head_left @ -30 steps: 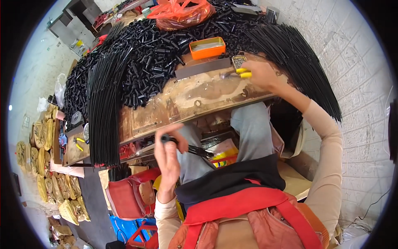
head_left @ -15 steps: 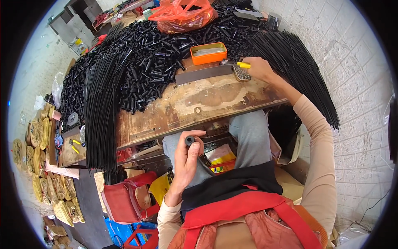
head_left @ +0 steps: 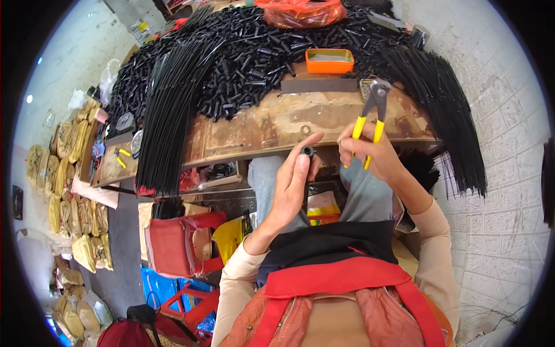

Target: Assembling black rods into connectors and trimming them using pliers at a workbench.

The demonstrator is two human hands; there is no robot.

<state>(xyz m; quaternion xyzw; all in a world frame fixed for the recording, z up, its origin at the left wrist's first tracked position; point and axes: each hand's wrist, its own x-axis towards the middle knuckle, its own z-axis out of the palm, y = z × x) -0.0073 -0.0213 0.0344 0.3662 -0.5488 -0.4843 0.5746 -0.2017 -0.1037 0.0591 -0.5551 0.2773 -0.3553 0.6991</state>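
In the head view, the left hand pinches a black tube between thumb and fingers, above the person's lap and in front of the workbench; the tube's round, hollow end faces up toward the camera, its long axis dropping away below, so it looks foreshortened; the palm and thumb hide much of its length, and where its lower end finishes is hard to make out.

The right hand grips yellow-handled pliers near the bench's front edge; their long axis runs away from the person, metal head toward the bench, handle ends toward the body; the handles stand apart, yet whether the jaws meet I cannot tell; some of the fingers are hidden behind the handles.

The pliers' head partly covers a small tin; beyond it sits an orange box, its pale contents too small to identify; a red plastic bag is cut off by the top edge.
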